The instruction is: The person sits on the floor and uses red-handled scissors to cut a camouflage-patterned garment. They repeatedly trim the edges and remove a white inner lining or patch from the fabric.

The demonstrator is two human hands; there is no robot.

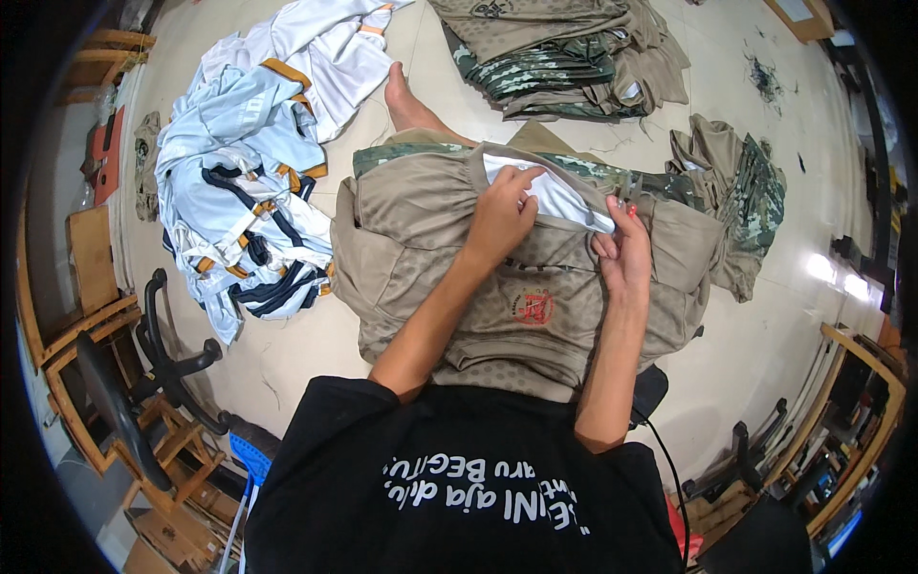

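A brown patterned shirt [402, 225] with a red emblem lies across my lap, its hem opening facing away from me. White inner fabric [564, 199] shows inside that opening. My left hand [507, 210] is closed with bent fingers on the opening's edge, over the white fabric. At the opening's right end is my right hand [623, 251], its thumb and fingers closed around a small greyish tool with red parts [628, 204]. The tool touches the hem or sits just above it; its exact kind is too small to make out. Green camouflage cloth [411, 150] shows beyond the shirt.
White and light-blue garments [239, 134] lie heaped on the floor at left. A stack of brown and camouflage shirts [564, 57] sits at the far side, a smaller pile [732, 201] at right. A bare foot [402, 96] extends ahead. Chair legs [167, 349] and wooden shelving [861, 359] flank me.
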